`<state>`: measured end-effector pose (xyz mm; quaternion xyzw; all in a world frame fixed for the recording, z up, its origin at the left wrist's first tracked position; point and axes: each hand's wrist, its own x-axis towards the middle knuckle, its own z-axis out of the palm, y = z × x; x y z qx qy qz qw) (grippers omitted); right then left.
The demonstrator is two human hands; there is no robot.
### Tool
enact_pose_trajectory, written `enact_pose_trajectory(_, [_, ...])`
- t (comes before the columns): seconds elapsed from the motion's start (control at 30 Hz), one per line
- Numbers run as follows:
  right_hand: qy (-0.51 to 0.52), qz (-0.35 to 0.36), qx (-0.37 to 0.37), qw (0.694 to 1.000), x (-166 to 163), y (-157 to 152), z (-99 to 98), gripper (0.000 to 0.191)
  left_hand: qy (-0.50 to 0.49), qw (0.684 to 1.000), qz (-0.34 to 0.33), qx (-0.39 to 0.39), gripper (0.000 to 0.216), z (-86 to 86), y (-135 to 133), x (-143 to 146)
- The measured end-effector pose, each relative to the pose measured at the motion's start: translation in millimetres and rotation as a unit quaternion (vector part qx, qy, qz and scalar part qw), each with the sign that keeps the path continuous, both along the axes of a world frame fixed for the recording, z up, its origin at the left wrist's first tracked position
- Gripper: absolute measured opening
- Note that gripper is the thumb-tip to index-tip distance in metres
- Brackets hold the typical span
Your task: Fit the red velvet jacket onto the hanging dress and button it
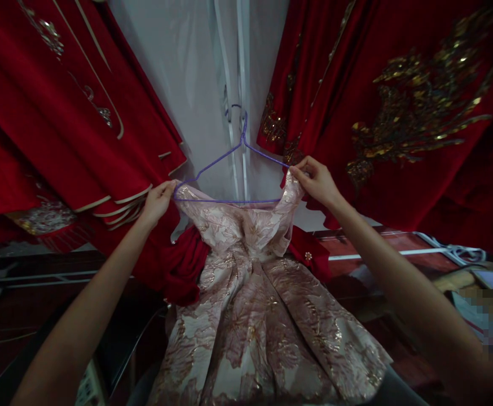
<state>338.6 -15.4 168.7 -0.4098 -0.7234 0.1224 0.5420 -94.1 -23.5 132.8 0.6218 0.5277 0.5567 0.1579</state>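
Observation:
A pale pink dress [250,299] with a shiny brocade pattern spreads out in front of me, its bodice on a purple wire hanger [243,148]. My left hand [157,200] pinches the dress's shoulder at the hanger's left end. At the other end, my right hand [317,179] grips the right shoulder strap between thumb and fingers, close to the hanger wire. The hanger's hook points up, near a pale upright pole; whether it touches anything there I cannot tell. Below, the skirt fans out toward my lap.
Red embroidered garments hang on the left [69,113] and on the right [399,124], the right one with gold sequins. Behind the hanger is a pale curtain [174,67]. Dark red cloth [183,265] lies behind the dress. White rails [403,252] run low on the right.

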Motion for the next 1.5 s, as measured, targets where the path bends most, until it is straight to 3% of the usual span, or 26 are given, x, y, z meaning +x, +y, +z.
enact_pose_trajectory(0.1, [0.017, 0.019, -0.006, 1.000, -2.4, -3.8, 1.0, 0.031, 0.058, 0.997, -0.054, 0.016, 0.055, 32.5, 5.3, 24.1])
enact_pose_trajectory(0.2, [0.029, 0.017, -0.001, 0.999, -3.5, -4.5, 1.2, 0.031, 0.058, 0.997, -0.054, 0.018, 0.053, 43.0, 2.8, 36.4])
enact_pose_trajectory(0.27, [0.027, 0.011, -0.004, 1.000, -3.1, -3.1, 0.9, 0.030, 0.009, 0.999, -0.032, -0.001, 0.054, 35.0, -3.0, 32.1])
enact_pose_trajectory(0.4, [0.022, -0.001, 0.004, 1.000, -0.8, 2.4, -1.4, 0.028, -0.121, 0.992, 0.005, -0.039, 0.058, 1.6, -21.7, 6.9])
enact_pose_trajectory(0.53, [0.021, -0.006, 0.018, 1.000, 0.5, 7.0, -4.8, 0.027, -0.158, 0.985, 0.001, -0.063, 0.060, -22.9, -43.7, -10.5])
enact_pose_trajectory(0.8, [0.033, -0.001, 0.012, 0.999, -0.8, 9.2, -7.3, 0.028, -0.140, 0.988, 0.037, -0.053, 0.056, -30.6, -55.7, -13.3])
enact_pose_trajectory(0.97, [0.029, -0.003, 0.017, 0.999, 0.5, 7.1, -5.1, 0.029, -0.133, 0.990, 0.034, -0.038, 0.054, -21.7, -41.0, -11.5])
enact_pose_trajectory(1.13, [0.019, -0.003, 0.010, 1.000, -0.6, 5.9, -5.4, 0.029, -0.093, 0.995, 0.014, -0.027, 0.050, 3.1, -21.5, 3.9])
enact_pose_trajectory(1.33, [0.026, 0.001, 0.004, 1.000, -1.9, 6.0, -8.1, 0.028, 0.085, 0.995, -0.050, 0.031, 0.043, 36.8, -15.1, 49.4])
enact_pose_trajectory(1.5, [0.019, -0.004, 0.008, 1.000, 0.3, 7.0, -7.2, 0.027, 0.133, 0.990, -0.033, 0.041, 0.039, 35.0, -18.1, 52.6])
